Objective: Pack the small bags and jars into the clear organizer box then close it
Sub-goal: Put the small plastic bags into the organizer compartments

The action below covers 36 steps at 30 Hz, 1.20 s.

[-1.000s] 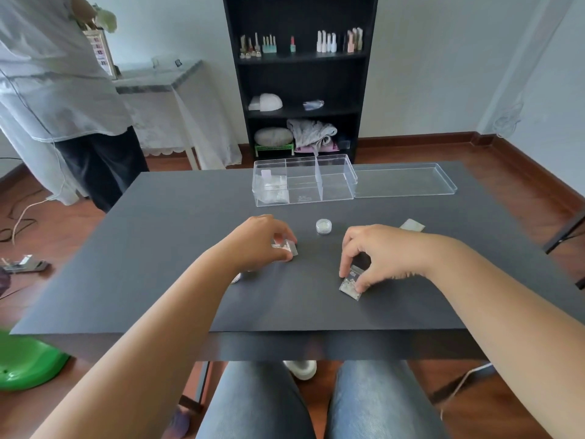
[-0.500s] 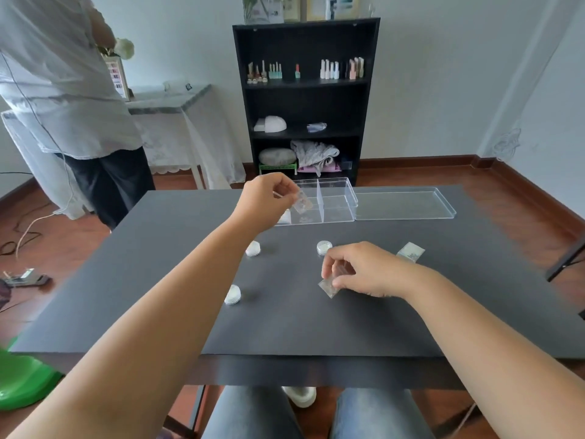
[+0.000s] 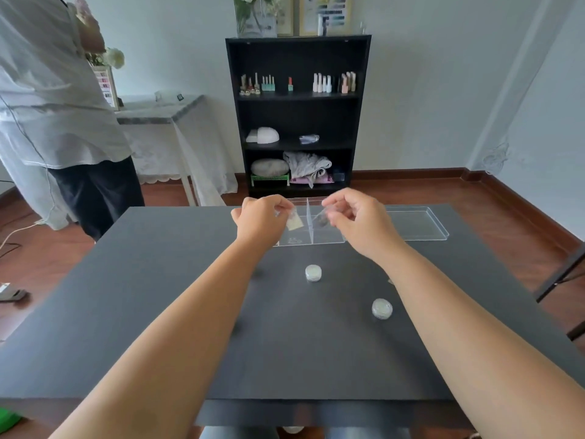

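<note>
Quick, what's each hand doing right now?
Left hand: pinching a small bag over the clear organizer box.
Right hand: pinching another small bag over the box.

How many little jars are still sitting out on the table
2 visible: one jar mid-table just before the organizer box, another jar nearer, beside the right forearm. The arms may hide more.

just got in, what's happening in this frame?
A person is packing at a dark table. Both hands are over the open clear box: the left hand pinches a small bag above one compartment, and the right hand holds another bag above the next one. Neither is released yet. Two jars sit on the table, unpacked. The lid lies to the box's right, so it is not closed.
</note>
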{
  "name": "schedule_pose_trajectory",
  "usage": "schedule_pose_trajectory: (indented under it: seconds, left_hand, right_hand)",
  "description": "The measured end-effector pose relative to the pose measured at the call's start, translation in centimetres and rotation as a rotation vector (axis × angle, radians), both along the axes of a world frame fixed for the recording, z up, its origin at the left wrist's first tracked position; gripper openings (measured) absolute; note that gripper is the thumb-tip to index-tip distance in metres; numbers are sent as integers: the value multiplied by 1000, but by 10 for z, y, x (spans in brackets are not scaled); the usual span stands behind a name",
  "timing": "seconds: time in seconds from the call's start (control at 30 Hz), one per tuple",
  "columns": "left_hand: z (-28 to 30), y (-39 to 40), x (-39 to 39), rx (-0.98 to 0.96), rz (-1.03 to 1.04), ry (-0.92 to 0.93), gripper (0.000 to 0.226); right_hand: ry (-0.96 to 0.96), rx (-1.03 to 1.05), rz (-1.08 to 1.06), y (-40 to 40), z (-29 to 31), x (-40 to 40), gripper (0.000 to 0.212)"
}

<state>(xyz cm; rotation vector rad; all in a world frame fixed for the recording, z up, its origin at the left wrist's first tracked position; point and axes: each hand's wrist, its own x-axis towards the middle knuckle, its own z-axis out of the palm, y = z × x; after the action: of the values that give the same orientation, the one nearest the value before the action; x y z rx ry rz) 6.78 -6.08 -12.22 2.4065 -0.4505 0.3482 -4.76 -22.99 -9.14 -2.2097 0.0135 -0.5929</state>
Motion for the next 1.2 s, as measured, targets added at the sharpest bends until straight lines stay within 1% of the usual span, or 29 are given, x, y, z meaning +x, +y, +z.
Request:
schedule_pose_trajectory:
  seconds: [0.07, 0.17, 0.27, 0.33, 0.43, 0.53, 0.6, 0.7, 0.83, 0.9, 1.03, 1.13, 1.2]
  left_hand:
    - [4, -1, 5, -27, 15, -43, 16]
    - [7, -2, 9, 34, -14, -81, 16]
    - [5, -1, 12, 54, -32, -54, 16]
    - [4, 1, 13, 90, -38, -24, 16]
    - [2, 3, 12, 173, -61, 33, 20]
    - [2, 2, 12, 206, -81, 66, 25]
    - [2, 2, 12, 204, -99, 70, 27]
    - [2, 3, 12, 231, -135, 74, 27]
    - [0, 8, 10, 241, -108, 41, 26]
    - [-3, 10, 6, 218, -64, 12, 26]
    - [-15, 12, -15, 83, 43, -44, 25]
    - [-24, 9, -31, 1, 85, -78, 25]
    - [-27, 6, -39, -18, 92, -89, 28]
  right_hand:
    - [-28, 44, -31, 0, 4, 17, 13]
    - [-17, 31, -58, 2, 2, 41, 11]
    - [1, 4, -78, 4, -9, 57, 7]
    - [21, -13, -75, 5, -18, 63, 9]
    - [78, -73, -49, 4, -26, 69, 13]
    - [148, -147, -7, 4, -26, 75, 12]
    - [187, -201, 20, 5, -23, 79, 11]
    - [235, -324, 41, 8, -16, 86, 17]
    - [366, -450, 80, 14, -6, 91, 22]
    - [403, -463, 86, 15, -5, 91, 23]
    - [426, -420, 67, 18, -8, 84, 31]
    - [307, -364, 63, 12, -8, 71, 35]
    - [217, -339, 42, 2, -5, 57, 34]
